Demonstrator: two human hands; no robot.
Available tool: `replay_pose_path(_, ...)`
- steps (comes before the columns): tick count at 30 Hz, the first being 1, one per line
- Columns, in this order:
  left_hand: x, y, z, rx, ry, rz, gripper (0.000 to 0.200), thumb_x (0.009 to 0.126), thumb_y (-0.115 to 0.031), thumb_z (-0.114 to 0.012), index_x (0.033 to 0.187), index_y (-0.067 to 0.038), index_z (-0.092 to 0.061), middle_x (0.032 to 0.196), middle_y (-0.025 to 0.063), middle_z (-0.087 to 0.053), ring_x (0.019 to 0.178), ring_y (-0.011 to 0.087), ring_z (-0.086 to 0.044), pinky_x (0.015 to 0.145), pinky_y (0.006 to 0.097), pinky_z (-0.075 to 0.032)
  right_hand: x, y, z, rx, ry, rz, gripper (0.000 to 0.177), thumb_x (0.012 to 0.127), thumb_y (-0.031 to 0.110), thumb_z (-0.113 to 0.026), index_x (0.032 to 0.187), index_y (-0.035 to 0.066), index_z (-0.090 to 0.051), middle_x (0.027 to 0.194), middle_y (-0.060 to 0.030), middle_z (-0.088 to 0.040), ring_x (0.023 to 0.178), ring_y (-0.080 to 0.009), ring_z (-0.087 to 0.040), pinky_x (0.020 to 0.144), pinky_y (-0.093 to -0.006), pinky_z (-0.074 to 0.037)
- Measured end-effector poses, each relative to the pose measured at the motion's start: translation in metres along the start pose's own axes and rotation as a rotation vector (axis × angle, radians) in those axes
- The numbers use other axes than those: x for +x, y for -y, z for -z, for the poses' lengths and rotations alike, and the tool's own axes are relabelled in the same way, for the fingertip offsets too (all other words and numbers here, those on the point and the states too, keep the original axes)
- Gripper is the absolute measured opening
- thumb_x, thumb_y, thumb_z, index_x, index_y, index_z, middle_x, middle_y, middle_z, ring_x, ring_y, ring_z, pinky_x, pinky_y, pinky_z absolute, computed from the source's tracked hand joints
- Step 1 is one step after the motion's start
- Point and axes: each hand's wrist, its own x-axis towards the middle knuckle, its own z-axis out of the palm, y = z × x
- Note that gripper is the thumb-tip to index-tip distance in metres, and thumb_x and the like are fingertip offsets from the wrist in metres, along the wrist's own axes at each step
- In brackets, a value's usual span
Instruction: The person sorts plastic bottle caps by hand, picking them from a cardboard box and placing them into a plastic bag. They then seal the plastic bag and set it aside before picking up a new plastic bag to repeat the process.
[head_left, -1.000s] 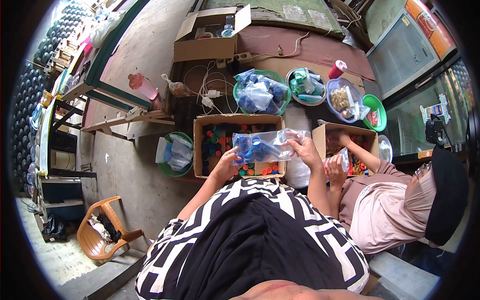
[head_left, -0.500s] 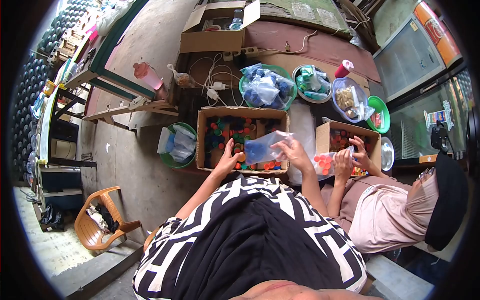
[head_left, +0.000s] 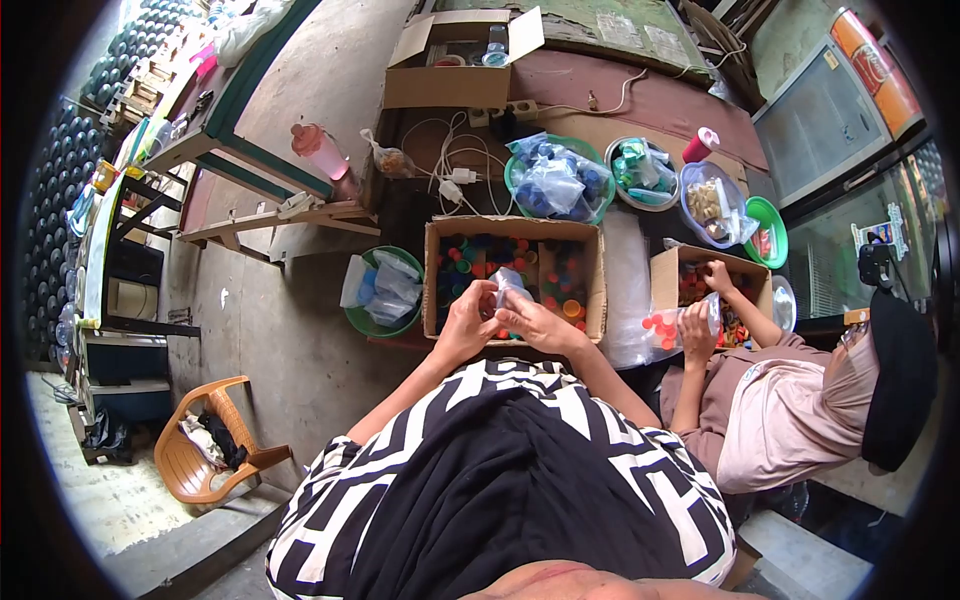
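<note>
My left hand (head_left: 468,318) and my right hand (head_left: 540,322) meet over the near side of a cardboard box (head_left: 435,265). Between them is a clear plastic bag (head_left: 509,283), its upper part bunched and pinched by the fingers of both. The rest of the bag is hidden behind my hands, so its contents do not show. Loose plastic bottle caps (head_left: 572,308) in red, green, blue and orange fill the box below.
At my right, a co-worker holds a clear bag of orange caps (head_left: 660,326) beside a smaller cardboard box (head_left: 668,275). Green basins with bagged items (head_left: 383,292) stand left and behind. White cables (head_left: 455,170) and a plastic chair (head_left: 205,445) are at the left.
My left hand has come up from the caps to the bag. The bag has been drawn in from the right, and both hands now grip it. The co-worker's hand has reached into their box.
</note>
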Motion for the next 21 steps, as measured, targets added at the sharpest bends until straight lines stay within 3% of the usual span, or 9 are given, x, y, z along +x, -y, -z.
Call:
replay_pose_path(1,-0.003,0.000,0.006,0.014,-0.048,-0.020,0.032,0.082,-0.003,-0.068,0.108,0.002,-0.050,0.088,0.0100,-0.064,0.079,0.0113,-0.062,0.068,0.0251,-0.051,0.003,0.012,-0.002,-0.008,0.047,-0.043,0.088,0.087,0.068,-0.045,0.136,-0.005,-0.036,0.124,-0.0226,-0.053,0.116,-0.0287,-0.053,0.096,-0.0358,-0.040)
replay_pose_path(4,-0.006,0.000,0.028,-0.118,-0.069,0.059,0.024,0.082,-0.002,-0.066,0.101,0.002,-0.053,0.083,0.0086,-0.064,0.077,0.0101,-0.061,0.067,0.0248,-0.050,0.025,0.012,-0.014,-0.033,0.134,-0.043,0.085,0.087,0.064,-0.049,0.134,-0.006,-0.038,0.123,-0.0227,-0.055,0.112,-0.0277,-0.056,0.093,-0.0361,-0.042)
replay_pose_path(6,-0.005,0.005,0.043,-0.035,-0.211,-0.026,0.012,0.082,0.002,-0.062,0.092,0.001,-0.055,0.074,0.0030,-0.060,0.067,0.0076,-0.058,0.060,0.0226,-0.048,0.037,0.000,-0.021,0.154,0.050,0.053,0.060,0.092,0.040,-0.059,0.131,-0.004,-0.047,0.120,-0.0157,-0.061,0.109,-0.0204,-0.058,0.091,-0.0316,-0.046)
replay_pose_path(8,-0.004,0.018,0.062,-0.082,-0.250,0.023,0.010,0.082,0.002,-0.062,0.091,0.001,-0.056,0.073,0.0023,-0.058,0.064,0.0066,-0.056,0.056,0.0223,-0.047,0.040,0.036,-0.006,0.243,0.069,-0.031,0.046,0.094,0.026,-0.060,0.128,-0.003,-0.051,0.118,-0.0114,-0.062,0.109,-0.0162,-0.059,0.091,-0.0275,-0.046)
replay_pose_path(12,-0.005,0.028,0.097,-0.021,-0.292,0.024,0.011,0.081,0.002,-0.062,0.089,0.000,-0.053,0.068,0.0018,-0.057,0.060,0.0073,-0.056,0.053,0.0228,-0.046,0.067,0.032,0.020,0.407,-0.194,0.034,0.027,0.097,0.020,-0.053,0.112,-0.001,-0.060,0.104,-0.0089,-0.066,0.092,-0.0138,-0.064,0.082,-0.0288,-0.052)
replay_pose_path(14,-0.008,0.029,0.107,-0.012,-0.299,0.049,0.014,0.081,0.003,-0.062,0.088,0.000,-0.051,0.073,0.0032,-0.057,0.060,0.0072,-0.055,0.053,0.0228,-0.047,0.092,-0.001,0.023,0.273,-0.380,-0.036,0.025,0.097,0.020,-0.053,0.106,-0.001,-0.063,0.100,-0.0083,-0.066,0.089,-0.0145,-0.065,0.079,-0.0287,-0.053)
replay_pose_path(16,-0.009,0.030,0.114,-0.001,-0.301,0.071,0.016,0.080,0.004,-0.063,0.088,0.000,-0.050,0.078,0.0046,-0.058,0.060,0.0072,-0.055,0.052,0.0229,-0.048,0.114,-0.041,0.023,-0.359,-0.439,-0.046,0.019,0.090,0.016,-0.056,0.100,0.002,-0.066,0.101,-0.0124,-0.064,0.093,-0.0263,-0.063,0.084,-0.0363,-0.049)
replay_pose_path(19,-0.009,0.039,0.120,-0.055,-0.306,0.016,0.024,0.075,0.010,-0.063,0.084,0.000,-0.044,0.104,0.0103,-0.052,0.060,0.0070,-0.053,0.054,0.0232,-0.052,0.140,-0.110,0.006,-0.655,-0.399,-0.043,0.021,0.087,0.010,-0.053,0.101,0.004,-0.066,0.117,-0.0146,-0.056,0.110,-0.0318,-0.053,0.094,-0.0400,-0.044)
replay_pose_path(21,-0.009,0.038,0.126,0.018,-0.293,-0.064,0.024,0.074,0.011,-0.063,0.084,0.000,-0.045,0.103,0.0098,-0.052,0.060,0.0074,-0.053,0.054,0.0233,-0.051,0.147,-0.123,-0.005,-0.856,-0.364,-0.191,0.025,0.081,0.004,-0.052,0.101,0.005,-0.066,0.134,-0.0136,-0.046,0.122,-0.0347,-0.043,0.100,-0.0409,-0.041)
